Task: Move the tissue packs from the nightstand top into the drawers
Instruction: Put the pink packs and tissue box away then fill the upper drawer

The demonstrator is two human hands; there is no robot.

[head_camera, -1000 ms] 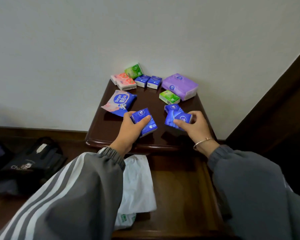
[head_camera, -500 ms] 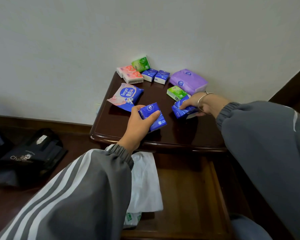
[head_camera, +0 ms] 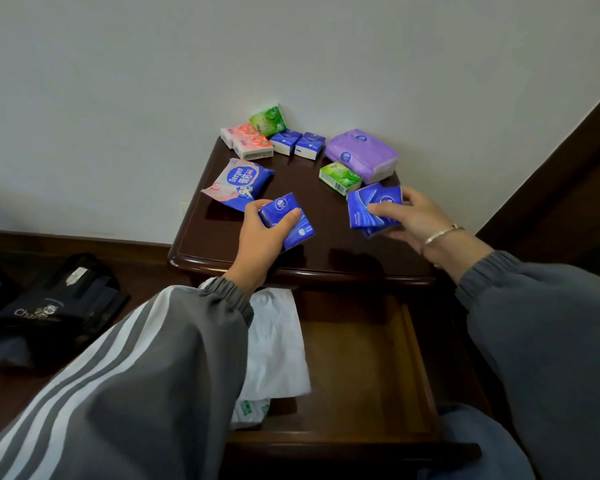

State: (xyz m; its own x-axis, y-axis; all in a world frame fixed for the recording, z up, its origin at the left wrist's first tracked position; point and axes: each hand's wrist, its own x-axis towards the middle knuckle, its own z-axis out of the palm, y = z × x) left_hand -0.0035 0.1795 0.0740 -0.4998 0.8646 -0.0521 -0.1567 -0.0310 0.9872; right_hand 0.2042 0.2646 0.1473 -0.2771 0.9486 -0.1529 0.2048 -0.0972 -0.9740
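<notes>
My left hand grips a small blue tissue pack just above the dark nightstand top. My right hand holds two stacked blue tissue packs near the top's right side. Further back lie a green pack, a large purple pack, two small blue packs, two pink packs, an upright green pack and a pink-and-blue wipes pack. The top drawer stands pulled out below the tabletop.
A white plastic bag lies in the drawer's left part, partly under my left sleeve. A dark bag sits on the floor to the left. The white wall backs the nightstand; a dark wooden frame rises on the right.
My right hand has come back from near the purple pack toward the front right, holding the blue packs. My left hand keeps its blue pack almost in place.
</notes>
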